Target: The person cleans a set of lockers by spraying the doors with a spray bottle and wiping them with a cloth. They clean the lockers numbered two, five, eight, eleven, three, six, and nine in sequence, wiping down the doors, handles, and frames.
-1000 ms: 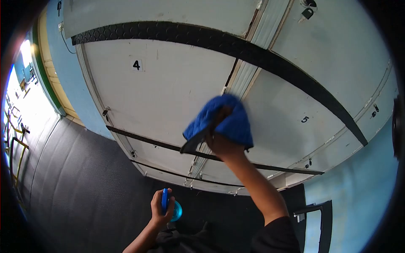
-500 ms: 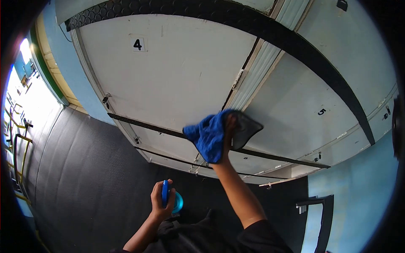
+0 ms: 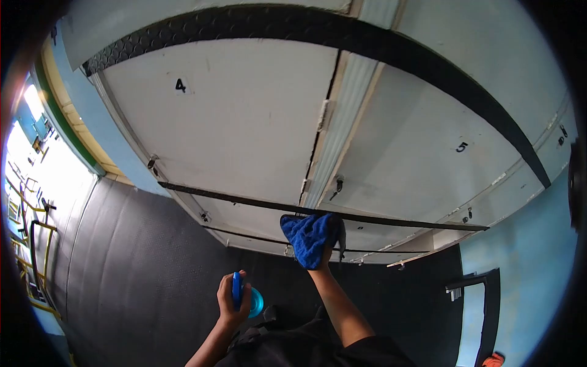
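My right hand grips a blue cloth with a dark grey reverse side. The cloth overlaps the front of the white lockers, just under the black strip between two rows of doors. Low at centre left, my left hand is wrapped round a spray bottle with a blue head and a turquoise body. A key hangs from a lock on the door marked 5, above the cloth.
A lower locker door stands ajar at the right. Dark matting covers the floor. Yellow-and-black metal frames stand far left, by a bright opening. A black-framed piece and an orange item are at lower right.
My right hand has moved the cloth down from beside the door edges to below the black strip, uncovering the key. My left hand still holds the spray bottle. The view has shifted slightly.
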Available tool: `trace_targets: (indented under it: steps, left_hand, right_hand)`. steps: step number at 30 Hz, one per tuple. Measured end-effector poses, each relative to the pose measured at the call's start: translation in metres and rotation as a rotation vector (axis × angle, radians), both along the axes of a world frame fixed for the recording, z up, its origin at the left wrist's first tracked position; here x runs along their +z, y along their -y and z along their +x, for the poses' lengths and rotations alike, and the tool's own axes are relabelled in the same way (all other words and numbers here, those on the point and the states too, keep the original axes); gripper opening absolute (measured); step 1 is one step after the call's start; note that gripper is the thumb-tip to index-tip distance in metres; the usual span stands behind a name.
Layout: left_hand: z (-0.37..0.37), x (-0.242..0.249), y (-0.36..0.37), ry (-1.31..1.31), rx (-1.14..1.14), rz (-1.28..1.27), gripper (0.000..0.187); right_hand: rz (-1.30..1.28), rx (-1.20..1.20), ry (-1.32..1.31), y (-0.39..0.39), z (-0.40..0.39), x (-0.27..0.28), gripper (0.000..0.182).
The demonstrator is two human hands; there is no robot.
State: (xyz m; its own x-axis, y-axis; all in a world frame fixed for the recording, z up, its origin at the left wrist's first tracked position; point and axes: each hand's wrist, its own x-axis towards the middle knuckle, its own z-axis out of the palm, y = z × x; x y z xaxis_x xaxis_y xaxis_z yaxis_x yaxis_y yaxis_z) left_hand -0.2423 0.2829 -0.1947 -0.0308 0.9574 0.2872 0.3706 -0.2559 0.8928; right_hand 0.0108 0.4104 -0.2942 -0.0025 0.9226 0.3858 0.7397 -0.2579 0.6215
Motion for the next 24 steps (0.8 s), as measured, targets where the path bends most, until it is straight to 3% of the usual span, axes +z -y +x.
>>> trace_targets:
  steps: [1, 7, 8, 11, 12, 14, 16, 17, 19, 20, 22, 23, 24]
  left_hand:
    - [0.002, -0.002, 0.0, 0.017, -0.015, 0.008, 0.028]
    - [0.026, -0.003, -0.002, -0.033, -0.123, 0.01, 0.027]
    - [0.031, 0.0, -0.003, -0.018, -0.148, 0.013, 0.028]
    - [0.046, 0.006, -0.008, -0.052, -0.181, 0.079, 0.028]
    - [0.053, 0.014, -0.008, -0.051, -0.175, 0.082, 0.026]
    - [0.065, 0.023, -0.01, -0.062, -0.185, 0.095, 0.026]
    - [0.076, 0.03, -0.009, -0.068, -0.186, 0.095, 0.025]
    - [0.084, 0.034, -0.01, -0.058, -0.192, 0.084, 0.025]
    - [0.1, 0.038, -0.013, -0.042, -0.2, 0.083, 0.026]
    - [0.108, 0.037, -0.015, -0.03, -0.21, 0.085, 0.026]
    - [0.125, 0.037, -0.017, -0.015, -0.218, 0.09, 0.026]
    - [0.136, 0.041, -0.018, -0.005, -0.232, 0.09, 0.027]
    - [0.145, 0.043, -0.018, 0.005, -0.242, 0.09, 0.028]
  right_hand:
    - [0.014, -0.012, 0.004, -0.005, 0.007, 0.001, 0.032]
    - [1.323, 0.402, -1.285, -0.048, 0.061, 0.031, 0.064]
    - [1.345, 0.406, -1.28, -0.045, 0.067, 0.044, 0.064]
    - [1.247, 0.33, -1.202, -0.018, 0.1, 0.105, 0.088]
    - [1.358, 0.462, -1.13, -0.04, 0.138, 0.072, 0.09]
    - [1.362, 0.332, -0.692, -0.01, 0.165, 0.142, 0.079]
    - [1.624, 0.466, -1.842, 0.007, 0.187, 0.184, 0.086]
    - [1.621, 0.478, -1.844, 0.012, 0.213, 0.19, 0.086]
    - [1.288, 0.188, -0.601, 0.025, 0.273, 0.202, 0.049]
    - [1.293, 0.191, -0.595, 0.025, 0.287, 0.212, 0.049]
    - [1.48, 0.531, -0.951, 0.023, 0.31, 0.229, 0.031]
    - [1.482, 0.539, -0.951, 0.027, 0.316, 0.237, 0.031]
    - [1.292, 0.338, -0.668, 0.032, 0.318, 0.25, 0.037]
